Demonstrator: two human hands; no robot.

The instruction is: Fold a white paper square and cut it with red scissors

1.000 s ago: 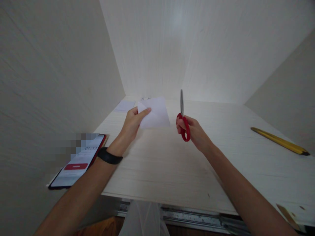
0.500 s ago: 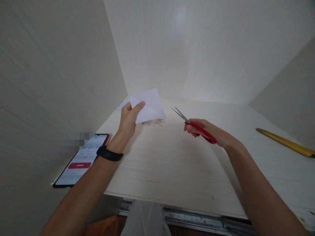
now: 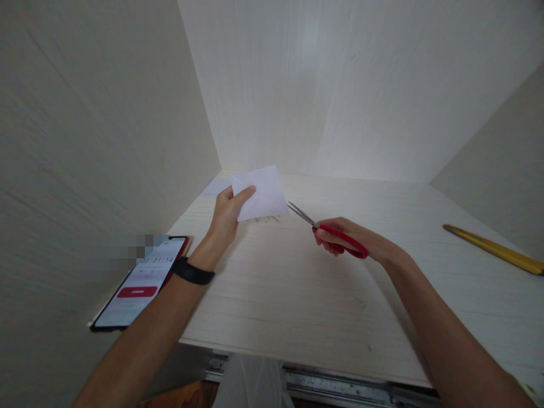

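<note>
In my left hand is a white paper envelope, pinched at its left side with the thumb on top. My right hand grips a pair of scissors with red handles. Their metal blades are slightly apart and point up and left, with the tips close to the envelope's right edge. Whether the tips touch the paper I cannot tell. Below the envelope's lower edge, small thin scraps lie on the white board, partly hidden by the envelope.
Another white paper lies behind my left hand. A phone showing a timer rests at the left, partly under my left forearm. At the right lies a yellow, long, narrow object. White panels enclose the white board at back and sides.
My right hand has brought the scissors left and slightly down, nearer the envelope's edge. The envelope and my left hand have shifted a little right and down in view.
</note>
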